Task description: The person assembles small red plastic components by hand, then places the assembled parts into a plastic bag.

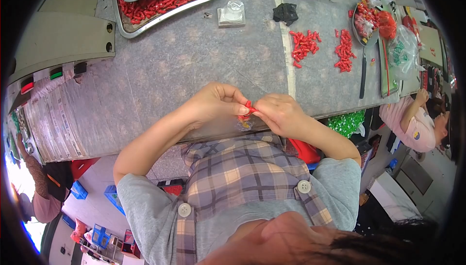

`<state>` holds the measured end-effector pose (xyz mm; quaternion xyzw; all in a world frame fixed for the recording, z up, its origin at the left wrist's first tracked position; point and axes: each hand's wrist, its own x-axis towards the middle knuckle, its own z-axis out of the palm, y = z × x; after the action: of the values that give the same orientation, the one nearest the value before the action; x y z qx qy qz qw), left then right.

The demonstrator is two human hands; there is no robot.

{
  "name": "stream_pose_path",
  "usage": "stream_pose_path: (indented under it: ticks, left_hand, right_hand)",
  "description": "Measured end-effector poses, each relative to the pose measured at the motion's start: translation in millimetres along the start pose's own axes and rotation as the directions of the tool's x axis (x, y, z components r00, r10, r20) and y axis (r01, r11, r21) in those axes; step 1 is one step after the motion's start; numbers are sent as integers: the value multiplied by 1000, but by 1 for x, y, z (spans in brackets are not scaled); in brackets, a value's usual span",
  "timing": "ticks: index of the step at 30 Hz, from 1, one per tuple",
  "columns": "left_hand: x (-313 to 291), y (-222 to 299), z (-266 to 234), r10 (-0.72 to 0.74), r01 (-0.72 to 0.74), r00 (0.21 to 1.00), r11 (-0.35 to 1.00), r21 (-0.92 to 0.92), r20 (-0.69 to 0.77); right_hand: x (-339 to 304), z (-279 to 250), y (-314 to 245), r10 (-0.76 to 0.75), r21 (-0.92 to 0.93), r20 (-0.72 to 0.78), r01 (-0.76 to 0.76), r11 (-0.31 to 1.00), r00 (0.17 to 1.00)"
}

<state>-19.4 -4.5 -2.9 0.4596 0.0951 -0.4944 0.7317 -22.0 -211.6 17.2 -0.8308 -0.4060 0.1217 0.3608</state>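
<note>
Close to the table's front edge, my left hand [217, 102] and my right hand [282, 114] meet with their fingertips pinched. Between them is a small glossy red piece [248, 105], knobbed and narrow, gripped from both sides. Its exact kind is too small to make out, and fingers cover part of it. Just below the fingertips, at the table edge, lies a small clear and yellowish bit [245, 125]. Farther off to the right, two loose piles of similar red pieces, a left pile [305, 47] and a right pile [345, 51], lie on the grey tabletop [194, 56].
Metal trays [160, 23] of red pieces stand at the back left, beside a machine housing [68, 42]. A clear block [232, 14] and black scrap [285, 14] lie farther back. At right are a bowl [358, 37], a black-handled tool [363, 76] and a co-worker [410, 122].
</note>
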Motion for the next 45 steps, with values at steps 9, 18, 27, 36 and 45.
stream_pose_path:
  ticks: [9,18,27,36,45]
  left_hand:
    - [-3,-3,2,101,-106,994,970,217,34]
    - [-9,-24,5,321,-317,947,916,245,23]
    - [-8,-29,5,593,-565,797,667,486,114]
    - [-8,-28,4,582,-558,805,674,484,118]
    - [-9,-19,2,303,-303,952,927,219,38]
  right_hand:
    - [-8,10,-2,-55,-62,-50,52,997,997]
    - [-7,6,1,-316,-240,-56,295,925,947]
    - [-6,2,0,-376,-337,8,357,871,926]
    - [-7,4,0,-366,-341,1,344,875,931]
    - [-5,7,4,-296,-252,-36,278,927,955]
